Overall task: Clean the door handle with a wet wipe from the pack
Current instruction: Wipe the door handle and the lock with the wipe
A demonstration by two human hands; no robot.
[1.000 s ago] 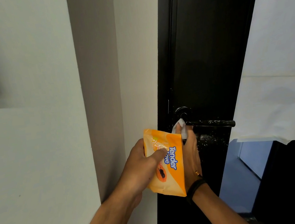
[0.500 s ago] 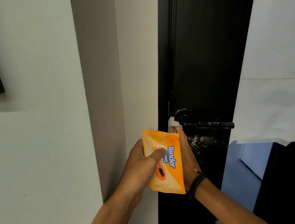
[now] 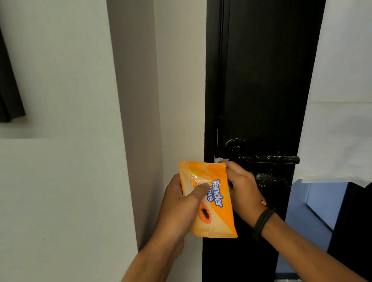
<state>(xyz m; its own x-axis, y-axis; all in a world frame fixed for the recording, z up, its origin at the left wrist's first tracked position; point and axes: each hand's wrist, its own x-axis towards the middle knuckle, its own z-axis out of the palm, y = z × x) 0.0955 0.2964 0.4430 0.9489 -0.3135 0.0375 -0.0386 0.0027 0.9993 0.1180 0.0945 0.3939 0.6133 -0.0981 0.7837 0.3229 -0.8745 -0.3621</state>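
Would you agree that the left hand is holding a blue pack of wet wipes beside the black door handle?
Not quite: the head view shows the pack of wet wipes is orange, not blue. The left hand does hold it beside the black door handle.

Two bare forearms enter from the bottom edge, no sleeves on either as far as the frame reaches. Left hand (image 3: 183, 205): nothing worn on the wrist or on the fingers that show; thumbnail short, plain. Right hand (image 3: 243, 187): black wristband (image 3: 262, 222) round the wrist, thick, ribbed or braided-looking, matte. Just above the band, on the hand side, a small gold-coloured piece (image 3: 263, 202), shiny, could be a ring or a clasp, too small to tell. Rest of the person out of view.
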